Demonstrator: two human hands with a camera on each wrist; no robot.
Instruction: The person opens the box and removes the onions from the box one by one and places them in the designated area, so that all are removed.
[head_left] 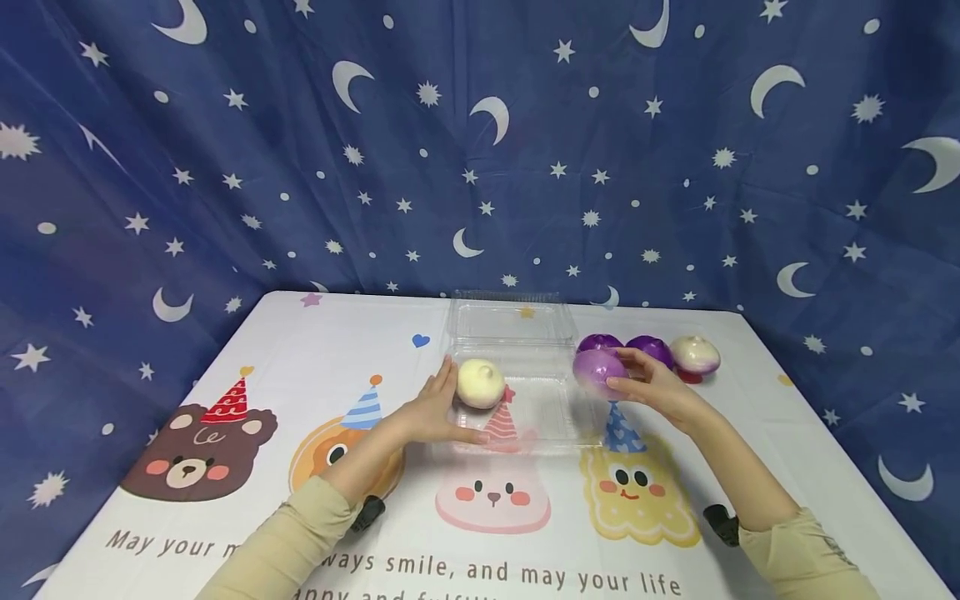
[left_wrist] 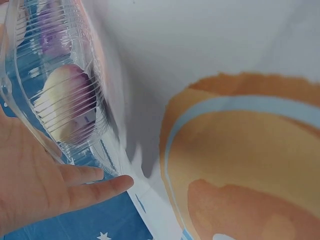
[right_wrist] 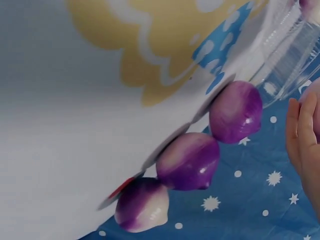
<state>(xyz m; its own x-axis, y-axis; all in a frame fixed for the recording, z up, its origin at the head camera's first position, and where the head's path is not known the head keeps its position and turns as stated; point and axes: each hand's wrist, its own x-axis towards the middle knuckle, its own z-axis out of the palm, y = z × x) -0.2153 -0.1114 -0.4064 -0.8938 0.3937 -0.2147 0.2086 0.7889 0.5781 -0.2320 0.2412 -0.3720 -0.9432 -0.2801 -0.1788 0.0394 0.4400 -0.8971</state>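
Observation:
A clear plastic clamshell box [head_left: 558,427] lies with its lid folded back, and a cream-topped onion [head_left: 480,384] sits in its left part. The left wrist view shows that onion's purple side [left_wrist: 82,95] through the ribbed wall. My left hand [head_left: 435,414] rests against the box's left side, fingers extended and thumb along the front edge. My right hand [head_left: 660,392] grips a light purple onion [head_left: 596,372] between thumb and fingers, over the box's right side. In the right wrist view only part of this hand [right_wrist: 309,145] shows.
Beyond my right hand stand a dark purple onion [head_left: 598,340], another purple onion [head_left: 651,348] and a white-and-purple onion [head_left: 696,355] in a row. A printed white tablecloth [head_left: 360,333] covers the table. Behind it hangs a blue curtain [head_left: 420,208] with moons and stars.

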